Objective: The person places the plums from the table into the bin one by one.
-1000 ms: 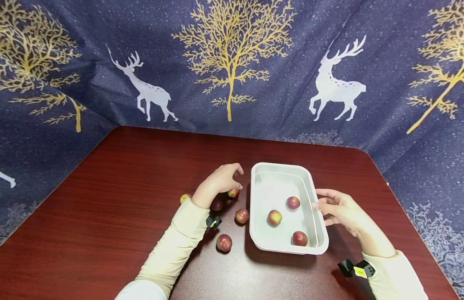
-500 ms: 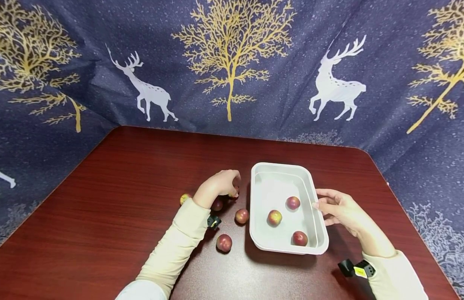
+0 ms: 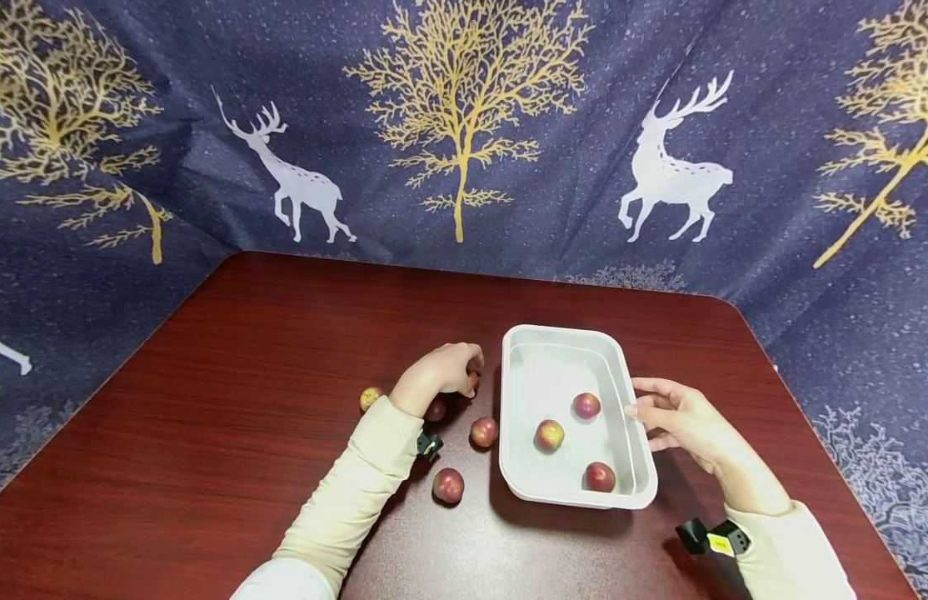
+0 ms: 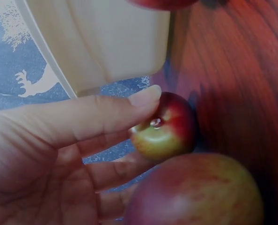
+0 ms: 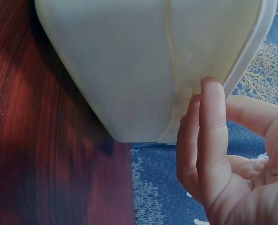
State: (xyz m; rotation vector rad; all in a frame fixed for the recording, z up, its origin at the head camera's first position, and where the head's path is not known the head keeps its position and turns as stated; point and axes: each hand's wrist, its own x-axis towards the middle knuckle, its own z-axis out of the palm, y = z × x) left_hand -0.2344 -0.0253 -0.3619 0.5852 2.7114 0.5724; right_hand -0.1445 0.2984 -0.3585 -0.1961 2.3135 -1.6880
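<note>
My left hand (image 3: 443, 367) pinches a red-and-yellow plum (image 4: 164, 136) between thumb and fingers, left of the white plastic container. In the head view the hand covers most of this plum. A second plum (image 4: 200, 194) looms close below it in the left wrist view. My right hand (image 3: 681, 421) grips the right side of the white container (image 3: 513, 400), thumb at the rim (image 5: 258, 42) and fingers against the outer wall. Inside the container lie three plums, one yellowish-red plum (image 3: 550, 435) and two darker plums (image 3: 600, 477).
On the dark red wooden table (image 3: 209, 433), a plum (image 3: 484, 432) sits left of the container and another plum (image 3: 448, 486) nearer the front. A yellowish plum (image 3: 370, 398) and a dark plum (image 3: 436, 409) lie by the left wrist. A patterned blue cloth (image 3: 404, 208) hangs behind.
My left hand has come down over the plum, and its spread thumb and fingers have closed on it. The right hand and the container have stayed in place.
</note>
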